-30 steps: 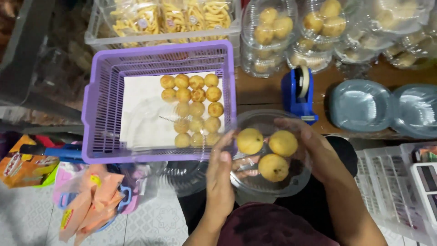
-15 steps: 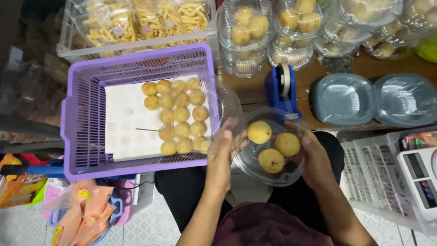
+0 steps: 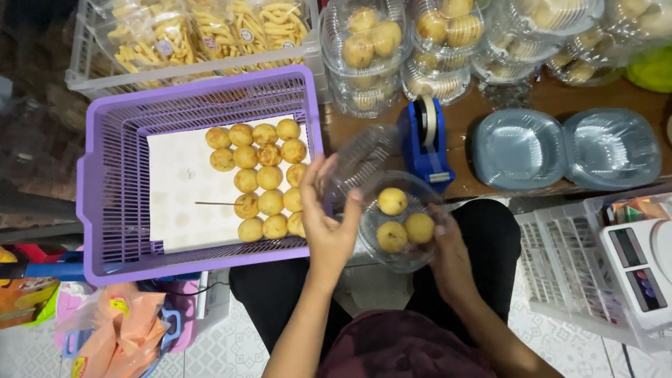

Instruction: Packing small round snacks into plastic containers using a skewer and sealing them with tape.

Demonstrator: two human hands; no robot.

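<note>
Nearest, over the lap in dark trousers: a clear plastic container (image 3: 402, 260), cradled between both hands. Right hand (image 3: 448, 255) cupped under and around its right wall, fingers curled in a loose hold. Left hand (image 3: 329, 224) pressed against the left rim, fingers partly spread, thumb up by the hinged lid (image 3: 357, 157), which stood tilted open towards the basket. Inside the bowl, three round yellow cakes (image 3: 392, 201), touching or nearly so.

Just beyond the left hand, a purple basket (image 3: 98, 210) lined with white paper (image 3: 175, 189), holding more of the same cakes (image 3: 262, 178) in rough rows. Further off on the counter (image 3: 546, 98): a blue tape dispenser (image 3: 425, 143), empty blue-tinted containers (image 3: 518, 148), then stacked filled containers (image 3: 364, 42) and bagged snacks (image 3: 203, 35) at the back. A white scale (image 3: 644, 266) off to the right.

Judged risky: held in the air with nothing underneath but the lap, so a slack right grip could tip the bowl and roll the cakes out. Thin plastic likely to flex; a hard squeeze could crush a cake or spring the lid.
</note>
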